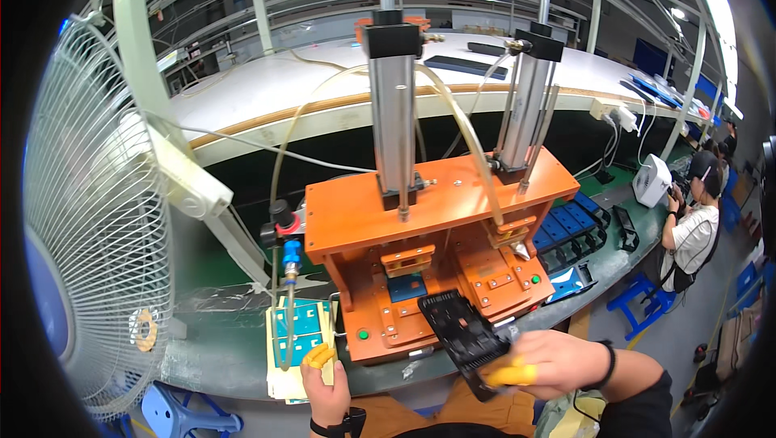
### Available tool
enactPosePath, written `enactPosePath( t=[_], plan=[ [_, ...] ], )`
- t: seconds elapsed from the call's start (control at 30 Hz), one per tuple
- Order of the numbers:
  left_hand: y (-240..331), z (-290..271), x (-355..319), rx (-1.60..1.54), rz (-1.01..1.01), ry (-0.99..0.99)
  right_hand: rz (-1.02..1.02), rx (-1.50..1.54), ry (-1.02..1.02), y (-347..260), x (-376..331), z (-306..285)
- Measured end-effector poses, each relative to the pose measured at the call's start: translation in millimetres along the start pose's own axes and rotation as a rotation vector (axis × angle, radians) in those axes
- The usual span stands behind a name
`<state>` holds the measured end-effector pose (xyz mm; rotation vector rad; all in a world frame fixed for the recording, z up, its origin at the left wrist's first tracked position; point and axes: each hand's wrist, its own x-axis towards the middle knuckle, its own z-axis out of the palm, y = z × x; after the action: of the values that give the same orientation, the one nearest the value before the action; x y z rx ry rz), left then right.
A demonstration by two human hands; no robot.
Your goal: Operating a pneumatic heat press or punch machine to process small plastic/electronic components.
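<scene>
My right hand (537, 365), with yellow finger cots, grips the near end of a black rectangular plastic housing (461, 329). The housing is tilted in front of an orange two-station press (364, 232), its ribbed inside facing up. My left hand (326, 385) also has yellow finger cots; its fingers are curled together at the near edge of a stack of pale yellow sheets with teal pads (299, 329). Whether something small is between those fingers cannot be made out. A blue piece (406, 287) lies under the press's left head.
A large caged fan (101, 195) fills the left side. Air hoses and a regulator (284, 218) flank the press. Blue trays with black frames (570, 228) lie to its right. Blue stools (643, 305) stand on the floor; another person (691, 228) works farther right.
</scene>
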<state>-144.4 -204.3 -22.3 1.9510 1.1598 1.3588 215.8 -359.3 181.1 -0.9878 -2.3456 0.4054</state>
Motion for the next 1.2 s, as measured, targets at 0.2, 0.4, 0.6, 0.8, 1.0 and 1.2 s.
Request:
enactPosePath(
  t=[0.2,0.4,0.6,0.8,1.0,1.2],
  plan=[
    [-42.8,-29.7,4.2,0.449,0.039,-0.143,-0.107,-0.367,0.048,75.2,60.8,57.0],
    [-60.4,-27.5,19.5,0.601,-0.034,-0.266,-0.041,-0.374,0.157,112.4,75.5,93.2],
    [-46.2,-19.9,24.5,0.711,0.005,-0.232,0.165,-0.430,0.233,102.5,82.8,99.9],
    [-76.8,-20.5,23.8,0.664,-0.122,-0.254,0.271,-0.519,0.176,97.1,85.2,100.9],
    [-108.9,-49.0,49.2,0.566,-0.202,-0.218,0.264,-0.523,0.020,90.2,95.1,85.4],
    [-149.3,-95.7,95.6,0.510,-0.301,-0.151,0.191,-0.294,0.331,49.8,90.4,134.6]
  ],
)
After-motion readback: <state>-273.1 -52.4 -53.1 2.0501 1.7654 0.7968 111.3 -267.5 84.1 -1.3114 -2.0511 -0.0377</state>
